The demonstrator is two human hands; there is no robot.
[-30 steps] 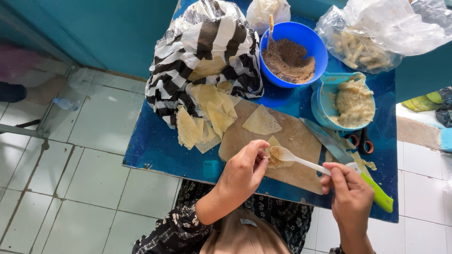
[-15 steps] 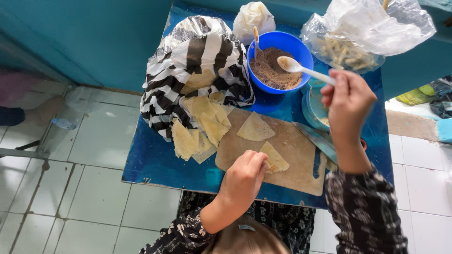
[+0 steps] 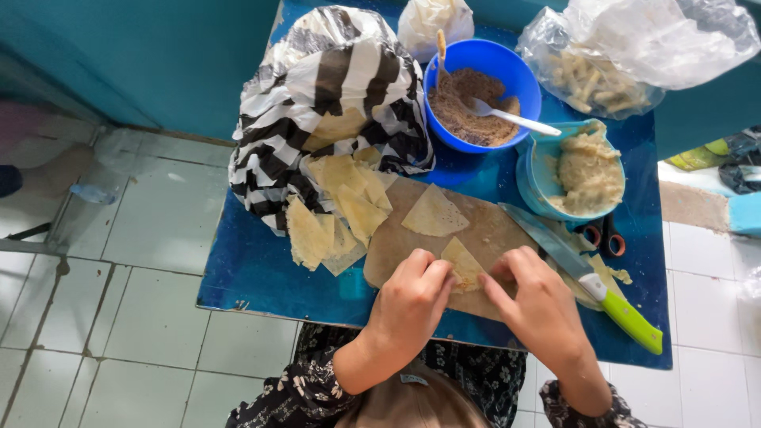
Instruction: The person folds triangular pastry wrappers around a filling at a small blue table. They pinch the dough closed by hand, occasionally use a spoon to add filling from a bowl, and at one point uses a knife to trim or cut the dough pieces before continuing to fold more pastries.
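- While our left hand (image 3: 412,297) bends its fingers down onto the folded pastry wrapper (image 3: 462,265), our right hand (image 3: 539,301) pinches the same piece from the other side, so both hands close narrowly on it
- We see that wrapper lying on the brown cutting board (image 3: 491,234), at its near edge, between our two hands
- We note a second triangular wrapper (image 3: 434,214) lying flat on the board, just beyond the one we hold and apart from it
- We find a loose pile of wrappers (image 3: 337,210) spilling from the black-and-white striped bag (image 3: 333,87) to the left of the board
- We see a blue bowl (image 3: 507,67) of brown crumbly filling behind the board, with a white spoon (image 3: 511,119) resting in it, handle over the rim
- We see a light blue bowl (image 3: 533,178) of pale mash just to the right of it
- We note a knife with a green handle (image 3: 626,317) lying to the right of our right hand, its blade reaching over the board's corner
- We make out scissor handles (image 3: 600,235) beside the knife
- We see a clear bag of pale sticks (image 3: 602,67) at the far right of the blue table (image 3: 254,269), and a smaller knotted white bag (image 3: 436,20) behind the blue bowl
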